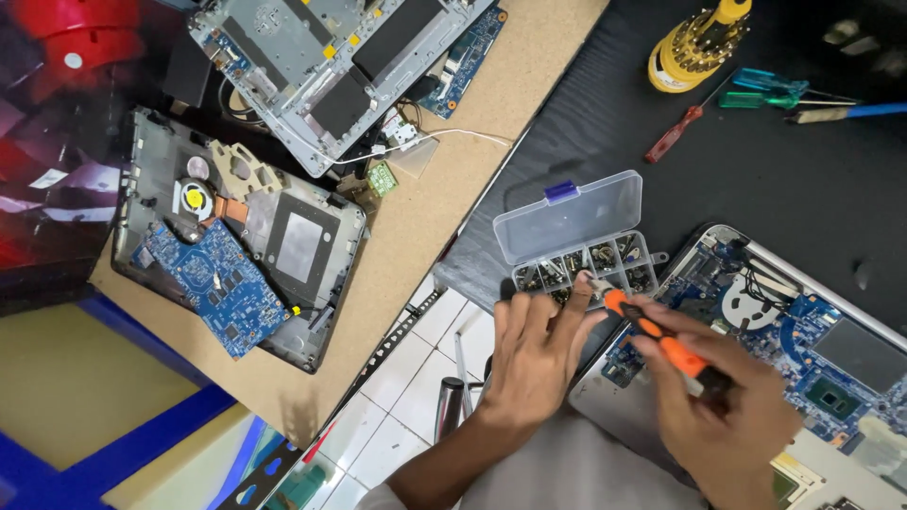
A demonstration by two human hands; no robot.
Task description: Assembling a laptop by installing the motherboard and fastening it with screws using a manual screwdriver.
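Screwdriver [657, 340], orange-handled, is gripped in the closed right hand [723, 411] above an opened laptop [831, 359]; its tip is met by the left hand [534, 354], fingers pinched there, at a clear screw box [586, 250] on the table [756, 179].

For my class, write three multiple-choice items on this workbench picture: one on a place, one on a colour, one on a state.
1. Where is the left hand?
A. at the screw box
B. on the yellow bit holder
C. on the floor tiles

2. What colour is the screwdriver in the right hand?
A. green
B. orange and black
C. white

3. How is the screw box's lid?
A. shut
C. taken off
B. open

Answers: 1 A, its fingers reach the box's compartments; 2 B, the handle shows orange with black; 3 B, the clear lid stands hinged back.
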